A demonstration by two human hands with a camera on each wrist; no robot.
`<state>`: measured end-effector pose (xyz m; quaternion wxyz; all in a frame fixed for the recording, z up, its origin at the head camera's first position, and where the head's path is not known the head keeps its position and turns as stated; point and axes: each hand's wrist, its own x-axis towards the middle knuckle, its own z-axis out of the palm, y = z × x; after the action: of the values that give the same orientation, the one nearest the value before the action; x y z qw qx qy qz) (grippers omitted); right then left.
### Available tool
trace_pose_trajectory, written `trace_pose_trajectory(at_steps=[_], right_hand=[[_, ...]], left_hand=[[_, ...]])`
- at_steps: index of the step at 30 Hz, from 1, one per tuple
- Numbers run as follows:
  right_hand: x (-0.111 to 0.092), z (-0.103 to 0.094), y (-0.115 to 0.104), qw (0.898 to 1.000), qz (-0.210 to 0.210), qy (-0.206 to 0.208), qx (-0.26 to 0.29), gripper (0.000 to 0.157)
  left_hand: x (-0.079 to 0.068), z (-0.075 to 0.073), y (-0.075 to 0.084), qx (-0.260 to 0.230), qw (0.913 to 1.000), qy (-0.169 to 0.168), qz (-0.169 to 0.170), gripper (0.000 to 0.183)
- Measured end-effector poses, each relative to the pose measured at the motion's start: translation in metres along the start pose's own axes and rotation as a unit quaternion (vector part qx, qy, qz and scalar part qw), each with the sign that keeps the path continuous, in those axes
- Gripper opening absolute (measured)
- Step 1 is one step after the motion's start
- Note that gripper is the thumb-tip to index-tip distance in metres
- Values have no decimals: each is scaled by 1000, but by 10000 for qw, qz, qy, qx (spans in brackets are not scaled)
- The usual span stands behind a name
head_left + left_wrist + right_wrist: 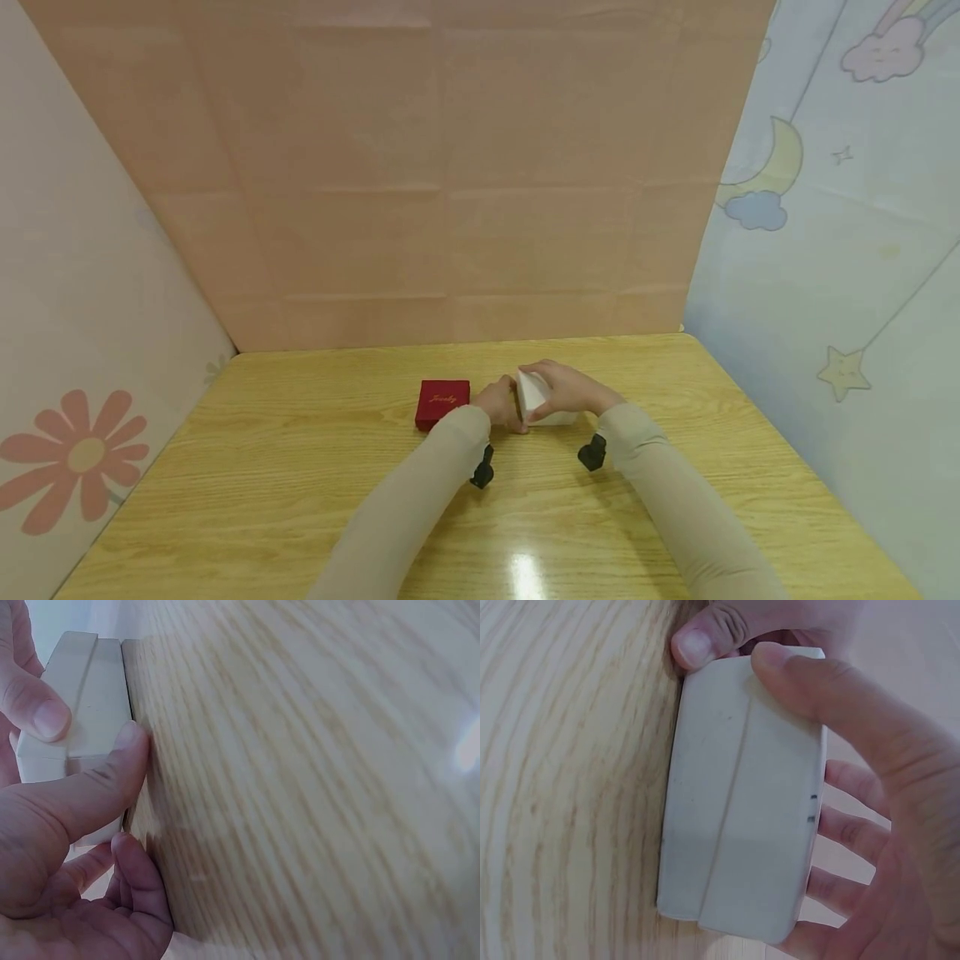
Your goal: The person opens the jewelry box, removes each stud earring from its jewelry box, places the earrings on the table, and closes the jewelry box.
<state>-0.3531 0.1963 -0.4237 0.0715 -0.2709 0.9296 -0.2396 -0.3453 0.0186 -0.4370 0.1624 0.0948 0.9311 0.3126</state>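
A white lidded box stands on the table between both hands. In the right wrist view its lid [769, 817] sits at a slant on the base [701, 772], so the seam runs diagonally and the left end is raised. My right hand [566, 390] grips the lid, thumb on the near side and fingers on the far side. At the box's left end my left hand [495, 402] holds the base low down, its thumb [112, 776] on the near side close to the table. The inside of the box is hidden.
A red box [442, 400] with gold lettering lies just left of my left hand. The wooden table [300, 450] meets a pinkish-orange backdrop [442, 208] behind and patterned walls on both sides. A black wrist device [592, 452] hangs at each cuff.
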Motion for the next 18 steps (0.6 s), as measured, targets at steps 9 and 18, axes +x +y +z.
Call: trace_pose_trajectory(at_steps=[9,18], right_hand=[[0,0,5,9999,22,27,150,92],[-2,-3,11,9989,-19,-18,460,91]], left_hand=[[-5,-1,-1,70,9999,21,84,80],[-9,0,3,302,9994,74,125,79]])
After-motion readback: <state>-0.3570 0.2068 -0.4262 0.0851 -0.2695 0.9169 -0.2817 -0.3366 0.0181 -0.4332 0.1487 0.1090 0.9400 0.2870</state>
